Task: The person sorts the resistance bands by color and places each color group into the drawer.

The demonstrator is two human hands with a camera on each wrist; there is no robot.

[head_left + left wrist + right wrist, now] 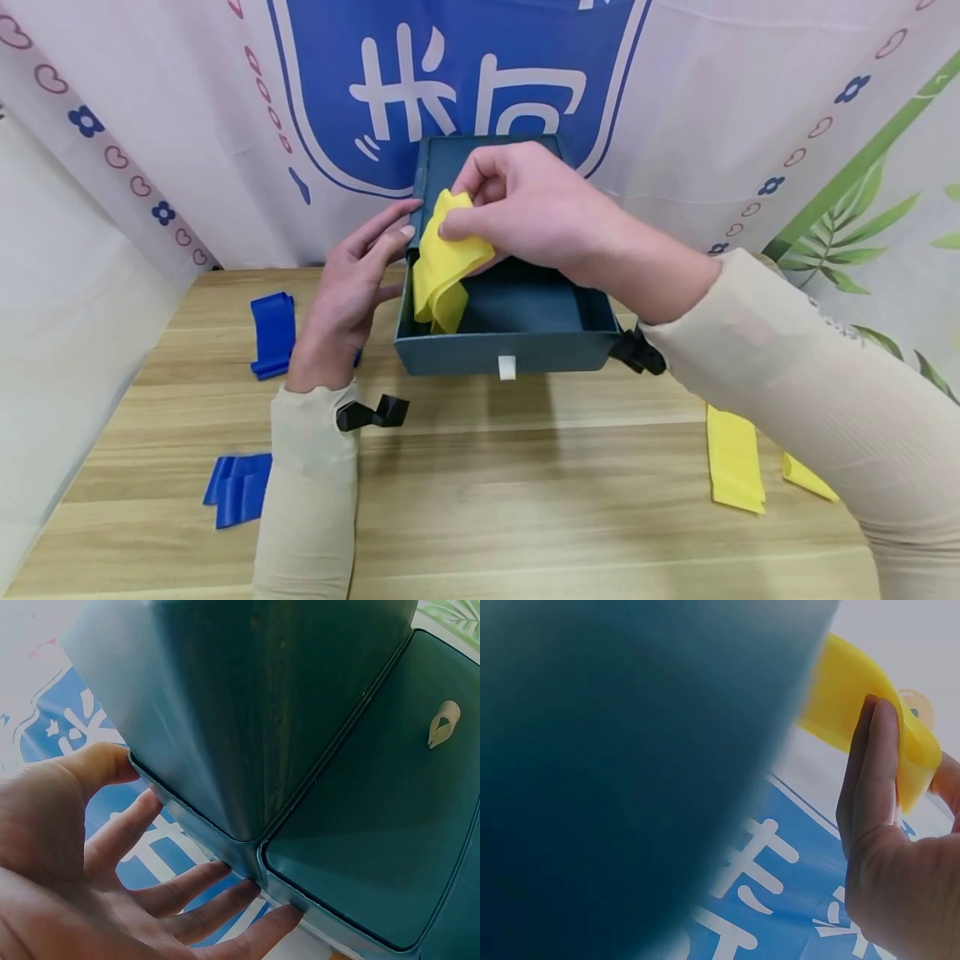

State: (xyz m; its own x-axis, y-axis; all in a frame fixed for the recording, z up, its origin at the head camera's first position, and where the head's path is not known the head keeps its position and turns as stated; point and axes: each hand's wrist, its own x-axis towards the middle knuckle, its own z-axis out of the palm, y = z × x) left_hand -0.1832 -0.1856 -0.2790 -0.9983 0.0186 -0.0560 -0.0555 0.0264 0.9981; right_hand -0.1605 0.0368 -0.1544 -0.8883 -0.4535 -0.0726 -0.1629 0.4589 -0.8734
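Observation:
A dark teal drawer box [450, 152] stands at the back of the table, its drawer [450, 357] pulled out toward me. My right hand [536, 204] pinches a folded, thin yellow strip [438, 271] between thumb and fingers above the drawer's left part. The strip's lower end hangs inside the drawer walls. In the right wrist view, the yellow strip [855, 697] curves around the fingers and a blurred teal surface covers the left half. At the box's left side, my left hand [348, 279] rests with spread, fairly straight fingertips [244, 892] against its edge.
A white pull tab [507, 367] sticks out of the drawer front. Two blue strips [274, 332] [240, 492] lie on the table's left side, and yellow strips [735, 458] lie at the right. Behind the box hangs a printed curtain [690, 108]. Black mounts [375, 412] sit at both wrists.

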